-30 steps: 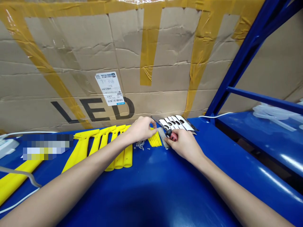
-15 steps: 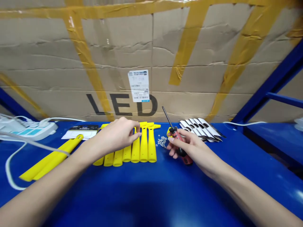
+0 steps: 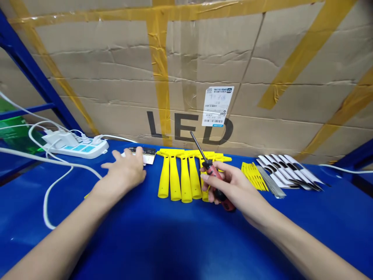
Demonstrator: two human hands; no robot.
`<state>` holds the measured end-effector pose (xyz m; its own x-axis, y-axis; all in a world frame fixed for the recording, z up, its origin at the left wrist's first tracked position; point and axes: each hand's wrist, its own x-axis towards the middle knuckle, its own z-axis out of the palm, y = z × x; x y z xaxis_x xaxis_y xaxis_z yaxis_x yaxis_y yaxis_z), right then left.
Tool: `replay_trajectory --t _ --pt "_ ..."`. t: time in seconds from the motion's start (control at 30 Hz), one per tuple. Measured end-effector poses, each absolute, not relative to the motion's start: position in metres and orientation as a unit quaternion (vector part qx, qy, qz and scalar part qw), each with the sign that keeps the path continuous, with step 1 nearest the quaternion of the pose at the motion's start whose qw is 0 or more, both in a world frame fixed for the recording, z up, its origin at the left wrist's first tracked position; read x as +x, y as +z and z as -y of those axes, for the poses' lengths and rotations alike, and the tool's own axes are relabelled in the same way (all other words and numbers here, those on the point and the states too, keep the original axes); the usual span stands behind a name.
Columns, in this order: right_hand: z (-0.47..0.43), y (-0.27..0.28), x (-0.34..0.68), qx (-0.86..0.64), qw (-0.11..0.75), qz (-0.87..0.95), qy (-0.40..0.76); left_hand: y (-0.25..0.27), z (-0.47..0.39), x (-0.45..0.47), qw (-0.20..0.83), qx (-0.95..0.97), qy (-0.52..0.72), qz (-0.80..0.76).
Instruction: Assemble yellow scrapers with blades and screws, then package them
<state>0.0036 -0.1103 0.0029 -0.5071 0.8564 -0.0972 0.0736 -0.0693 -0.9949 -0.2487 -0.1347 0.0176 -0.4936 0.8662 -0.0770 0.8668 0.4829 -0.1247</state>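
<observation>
My right hand (image 3: 233, 186) grips a screwdriver (image 3: 212, 171) with a red and black handle, its metal shaft tilted up to the left. Behind it stretches a row of several yellow plastic handles (image 3: 175, 179) with T-shaped tops, partly covered by the hand and tool. My left hand (image 3: 124, 171) has its fingers spread and holds nothing. It is over or beside a black and white printed card (image 3: 149, 155); whether they touch I cannot tell. The long yellow pieces on the left are nearly all hidden beneath my left forearm.
A white power strip (image 3: 90, 149) with plugs and a loose white cable (image 3: 48, 202) lies at the left. To the right are small yellow strips (image 3: 253, 177), thin grey strips (image 3: 272, 184) and white sleeves (image 3: 288, 171). A taped cardboard box (image 3: 116, 77) stands behind the blue tabletop (image 3: 163, 241).
The view has turned left. My left hand has gone from the yellow handles to the printed card, its fingers spreading. My right hand still holds the screwdriver, now in front of the handles.
</observation>
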Motion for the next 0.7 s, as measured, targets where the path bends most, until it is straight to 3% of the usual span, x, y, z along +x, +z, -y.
replay_trajectory --t 0.1,0.27,0.33,0.47,0.6,0.7 --pt "0.112 0.003 -0.001 -0.383 0.311 0.604 0.626 0.015 0.123 -0.273 0.053 0.495 -0.079 -0.864" --pt "0.113 0.006 0.007 -0.374 0.32 0.605 0.626 0.015 0.118 -0.283 0.033 0.487 -0.065 -0.87" --pt "0.111 0.009 0.016 -0.38 0.339 0.595 0.621 0.024 0.124 -0.28 -0.008 0.493 -0.037 -0.869" --pt "0.098 0.016 0.046 -0.402 0.41 0.57 0.588 0.049 0.129 -0.257 -0.18 0.574 0.165 -0.782" --pt "0.078 0.018 0.087 -0.447 0.487 0.518 0.544 0.057 0.121 -0.193 -0.082 0.734 0.227 -0.635" --pt "0.067 0.014 0.123 -0.501 0.515 0.489 0.494 0.052 0.12 -0.131 0.057 0.846 0.172 -0.501"
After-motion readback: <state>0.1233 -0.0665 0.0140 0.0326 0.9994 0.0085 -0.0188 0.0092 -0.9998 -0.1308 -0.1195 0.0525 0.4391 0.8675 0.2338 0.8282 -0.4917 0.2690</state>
